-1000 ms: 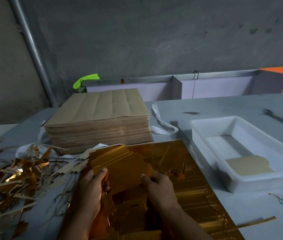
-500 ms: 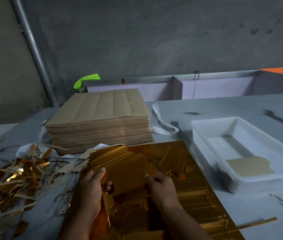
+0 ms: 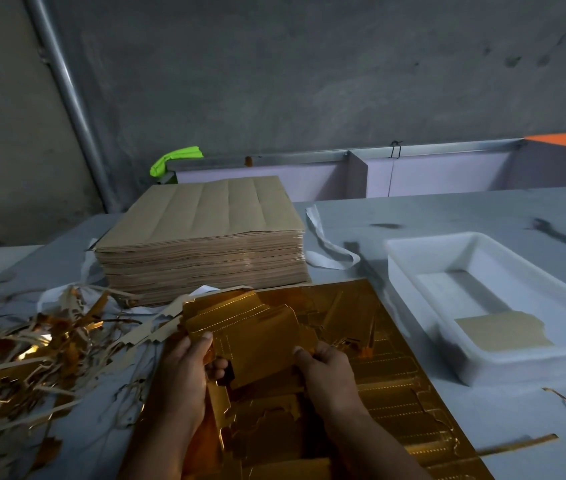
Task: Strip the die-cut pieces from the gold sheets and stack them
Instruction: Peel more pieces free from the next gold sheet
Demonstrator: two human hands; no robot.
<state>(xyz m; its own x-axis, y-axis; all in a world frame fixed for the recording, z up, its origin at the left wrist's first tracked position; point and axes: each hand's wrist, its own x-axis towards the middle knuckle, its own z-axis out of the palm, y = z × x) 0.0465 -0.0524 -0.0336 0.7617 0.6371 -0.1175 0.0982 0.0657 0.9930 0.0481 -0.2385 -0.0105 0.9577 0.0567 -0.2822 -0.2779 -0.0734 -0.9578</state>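
Note:
A gold die-cut sheet point(image 3: 395, 386) lies flat on the table in front of me, with several shapes scored into it. Above it I hold a small bundle of gold die-cut pieces point(image 3: 250, 330), tilted up toward me. My left hand point(image 3: 184, 375) grips the bundle's left edge, thumb on top. My right hand point(image 3: 326, 372) pinches its lower right corner. A tall stack of brown-backed sheets point(image 3: 201, 244) stands behind the gold sheet.
A white plastic tray point(image 3: 413, 268) at the right holds one brown-backed piece point(image 3: 503, 332). A heap of gold and brown scrap strips point(image 3: 32, 344) covers the table at the left. A loose gold strip point(image 3: 517, 445) lies at the lower right. A white strap point(image 3: 326, 247) lies beside the stack.
My right hand has slid slightly down and right along the bundle's edge. The bundle and left hand stay almost where they were.

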